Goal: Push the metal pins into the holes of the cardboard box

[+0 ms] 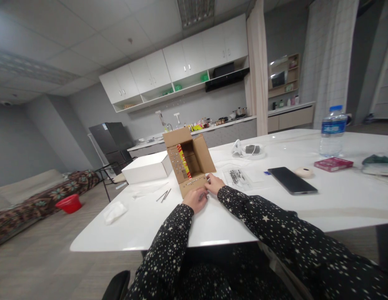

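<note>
An opened cardboard box (173,156) stands on the white table with its mouth facing me and its flaps spread. Yellow and red tape runs along one inner edge, and small silvery dots cover the left and lower flaps. My left hand (196,200) is at the lower flap with curled fingers; what they close on is hidden. At that flap's right corner, my right hand (214,183) pinches the cardboard edge. Several thin metal rods, like long nails (164,195), lie left of the box.
A white box (147,166) sits behind left, a crumpled tissue (115,211) nearer. To the right lie a plastic packet (236,178), a phone (292,180), a pink box (333,163) and a water bottle (333,133). A white corded device (252,150) is farther back.
</note>
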The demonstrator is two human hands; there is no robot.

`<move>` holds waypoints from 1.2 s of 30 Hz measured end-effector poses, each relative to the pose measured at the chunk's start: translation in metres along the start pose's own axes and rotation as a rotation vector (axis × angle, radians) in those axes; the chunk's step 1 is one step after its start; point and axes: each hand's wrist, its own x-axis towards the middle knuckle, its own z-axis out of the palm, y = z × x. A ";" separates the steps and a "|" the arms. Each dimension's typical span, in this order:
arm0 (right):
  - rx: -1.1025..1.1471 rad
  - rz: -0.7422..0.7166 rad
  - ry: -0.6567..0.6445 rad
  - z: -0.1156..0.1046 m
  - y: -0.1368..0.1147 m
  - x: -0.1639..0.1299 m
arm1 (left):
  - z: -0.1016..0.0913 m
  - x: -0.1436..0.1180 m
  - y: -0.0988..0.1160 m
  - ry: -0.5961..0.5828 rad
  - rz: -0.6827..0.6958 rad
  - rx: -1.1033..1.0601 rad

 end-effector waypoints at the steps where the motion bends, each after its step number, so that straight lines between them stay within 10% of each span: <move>1: -0.002 0.001 0.001 0.000 0.000 0.000 | -0.001 0.000 0.000 0.022 0.000 0.016; 36: -0.004 -0.006 -0.004 0.006 0.004 0.003 | -0.003 0.002 -0.005 0.184 -0.421 0.404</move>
